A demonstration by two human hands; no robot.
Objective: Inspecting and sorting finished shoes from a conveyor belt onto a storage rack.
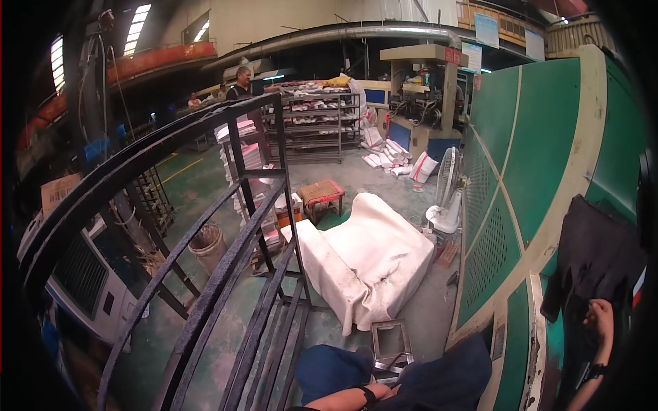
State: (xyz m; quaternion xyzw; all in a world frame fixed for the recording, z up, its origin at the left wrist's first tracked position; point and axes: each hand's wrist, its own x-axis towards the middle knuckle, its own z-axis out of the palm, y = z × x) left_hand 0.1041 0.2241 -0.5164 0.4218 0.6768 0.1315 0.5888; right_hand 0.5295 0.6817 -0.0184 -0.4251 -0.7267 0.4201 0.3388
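Observation:
My right hand (601,316) is raised at the right edge, its fingers curled in against a piece of black cloth (595,257) that hangs down the green machine panel. A dark band circles that wrist. Low in the middle, my left hand (389,392) lies between my knees, over dark blue trousers (442,373); its fingers are mostly hidden. Just beyond my knees stands a small metal stool frame (392,340). Farther out is a bulky seat-like shape draped in a stained white cover (373,250).
A black metal rack (229,305) crosses the left side. Green cabinet panels (510,164) wall the right, with a white fan (445,216) beside them. A bucket (207,243), a red stool (321,194), loaded shelves (319,123) and a person (241,85) are farther back.

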